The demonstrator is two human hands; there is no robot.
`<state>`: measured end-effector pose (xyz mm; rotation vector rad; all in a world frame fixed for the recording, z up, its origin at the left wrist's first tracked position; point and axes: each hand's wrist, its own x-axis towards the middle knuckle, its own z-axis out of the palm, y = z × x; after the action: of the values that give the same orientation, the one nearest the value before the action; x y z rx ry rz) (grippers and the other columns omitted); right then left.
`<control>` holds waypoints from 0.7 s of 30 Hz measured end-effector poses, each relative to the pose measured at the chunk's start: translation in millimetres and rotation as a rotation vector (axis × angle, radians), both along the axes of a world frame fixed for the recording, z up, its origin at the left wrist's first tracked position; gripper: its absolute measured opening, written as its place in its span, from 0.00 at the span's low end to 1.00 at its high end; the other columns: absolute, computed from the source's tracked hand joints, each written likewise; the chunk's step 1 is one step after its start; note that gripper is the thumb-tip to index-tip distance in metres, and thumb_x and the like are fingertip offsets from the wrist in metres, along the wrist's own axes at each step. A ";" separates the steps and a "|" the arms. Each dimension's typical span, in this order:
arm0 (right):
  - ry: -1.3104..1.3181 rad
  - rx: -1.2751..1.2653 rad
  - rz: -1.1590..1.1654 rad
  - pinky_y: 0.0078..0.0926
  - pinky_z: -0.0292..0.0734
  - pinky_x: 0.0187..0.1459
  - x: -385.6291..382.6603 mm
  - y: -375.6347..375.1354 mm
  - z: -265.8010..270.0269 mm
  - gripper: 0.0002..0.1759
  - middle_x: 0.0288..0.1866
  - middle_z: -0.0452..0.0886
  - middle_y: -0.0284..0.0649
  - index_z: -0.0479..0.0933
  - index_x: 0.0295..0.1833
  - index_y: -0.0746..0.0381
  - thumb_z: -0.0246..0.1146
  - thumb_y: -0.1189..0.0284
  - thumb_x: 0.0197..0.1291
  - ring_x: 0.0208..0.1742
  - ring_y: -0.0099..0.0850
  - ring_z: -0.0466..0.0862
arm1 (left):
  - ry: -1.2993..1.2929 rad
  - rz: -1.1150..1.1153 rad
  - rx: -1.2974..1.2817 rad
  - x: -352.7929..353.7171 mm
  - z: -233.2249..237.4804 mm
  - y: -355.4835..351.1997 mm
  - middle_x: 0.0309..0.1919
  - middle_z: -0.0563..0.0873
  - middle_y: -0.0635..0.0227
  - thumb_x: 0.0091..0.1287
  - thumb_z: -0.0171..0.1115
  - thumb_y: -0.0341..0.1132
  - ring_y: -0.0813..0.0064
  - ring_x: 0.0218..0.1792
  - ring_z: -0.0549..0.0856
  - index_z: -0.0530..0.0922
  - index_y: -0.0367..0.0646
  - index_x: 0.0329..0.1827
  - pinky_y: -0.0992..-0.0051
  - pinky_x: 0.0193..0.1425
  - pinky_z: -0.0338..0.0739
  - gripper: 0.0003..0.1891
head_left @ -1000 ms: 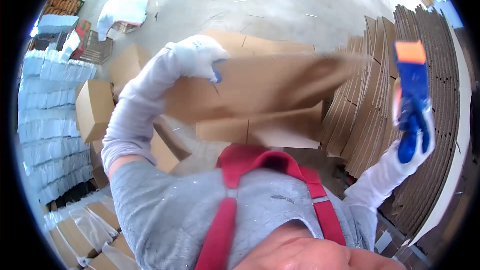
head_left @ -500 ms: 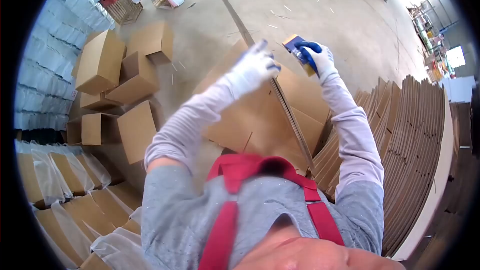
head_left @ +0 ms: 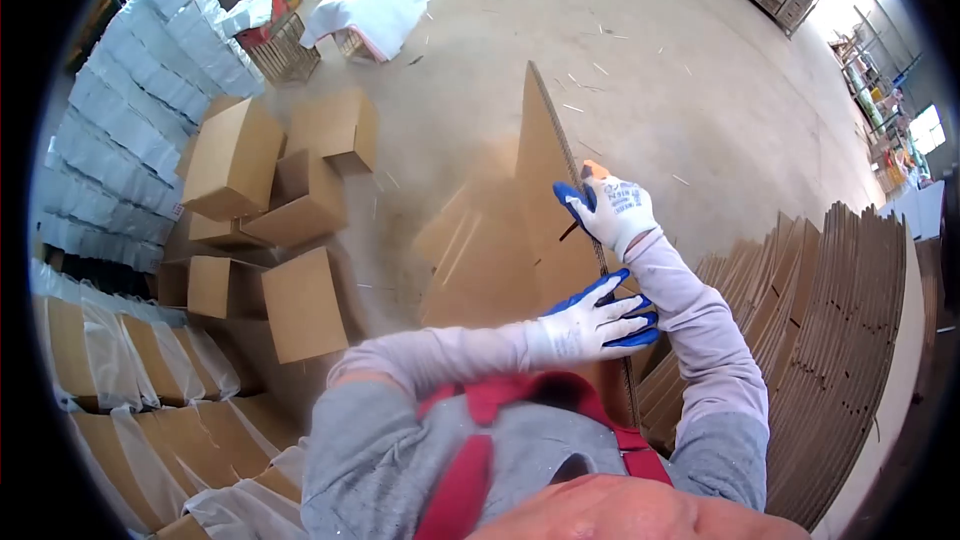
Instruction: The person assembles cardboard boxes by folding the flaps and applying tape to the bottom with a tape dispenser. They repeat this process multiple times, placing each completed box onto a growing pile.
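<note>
A flat folded cardboard sheet (head_left: 545,210) stands on edge in front of me, its long top edge running from the upper middle down toward my body. My left hand (head_left: 598,322), in a white and blue glove, lies across that edge with its fingers spread. Farther up the edge, my right hand (head_left: 615,208), gloved the same way, is closed around something mostly hidden; an orange end (head_left: 595,170) shows above the fingers, and its blue fingertips touch the cardboard.
Opened cardboard boxes (head_left: 235,160) are piled at the left. Many flat cardboard sheets (head_left: 830,330) stand packed at the right. Wrapped white bundles (head_left: 135,130) are stacked at the far left. A white-covered crate (head_left: 370,15) stands on the floor farther off.
My left hand has come down and toward me onto the sheet's edge. My right hand has lowered from beside the sheet to its edge. The sheet now shows more of its left face.
</note>
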<state>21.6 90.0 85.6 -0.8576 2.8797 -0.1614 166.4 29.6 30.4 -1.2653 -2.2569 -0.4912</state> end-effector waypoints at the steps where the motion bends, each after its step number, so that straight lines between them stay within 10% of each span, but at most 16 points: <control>1: -0.118 -0.036 0.002 0.36 0.76 0.49 -5.5 3.5 -1.6 0.37 0.46 0.83 0.46 0.82 0.43 0.56 0.40 0.36 0.62 0.47 0.42 0.83 | -0.072 -0.009 0.024 3.2 0.1 -3.0 0.61 0.72 0.63 0.56 0.54 0.34 0.60 0.66 0.68 0.73 0.53 0.60 0.44 0.70 0.60 0.24; 5: -0.052 0.122 -0.026 0.36 0.77 0.48 -47.4 32.9 4.3 0.37 0.46 0.84 0.44 0.83 0.41 0.56 0.39 0.37 0.63 0.47 0.42 0.83 | -0.109 0.025 -0.075 -2.8 12.0 -27.0 0.62 0.71 0.60 0.57 0.58 0.37 0.57 0.65 0.70 0.71 0.53 0.63 0.49 0.72 0.58 0.27; 8: -0.093 0.352 -0.056 0.37 0.76 0.53 -27.9 24.5 34.6 0.33 0.52 0.82 0.44 0.83 0.45 0.58 0.47 0.41 0.61 0.53 0.41 0.81 | -0.232 -0.053 -0.266 -14.2 27.3 -27.4 0.42 0.78 0.66 0.44 0.71 0.50 0.60 0.51 0.77 0.78 0.51 0.49 0.50 0.70 0.61 0.27; 10: -0.099 0.107 -0.057 0.37 0.74 0.56 -24.1 19.2 6.2 0.31 0.53 0.81 0.46 0.82 0.48 0.59 0.51 0.43 0.60 0.54 0.42 0.80 | -0.248 -0.061 -0.343 -33.4 38.6 -17.4 0.30 0.79 0.70 0.42 0.70 0.57 0.65 0.41 0.79 0.79 0.51 0.31 0.63 0.50 0.71 0.22; 21: 0.067 0.122 -0.009 0.37 0.77 0.46 17.1 187.4 12.9 0.21 0.46 0.83 0.41 0.80 0.43 0.55 0.59 0.49 0.57 0.45 0.40 0.83 | -0.526 0.326 -0.328 -38.1 94.2 -166.0 0.27 0.84 0.76 0.40 0.77 0.53 0.71 0.34 0.82 0.83 0.49 0.29 0.70 0.41 0.74 0.21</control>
<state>38.7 277.4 98.5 -0.8430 2.9197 0.0421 128.4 -136.4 124.6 -0.9509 -3.0210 -0.3690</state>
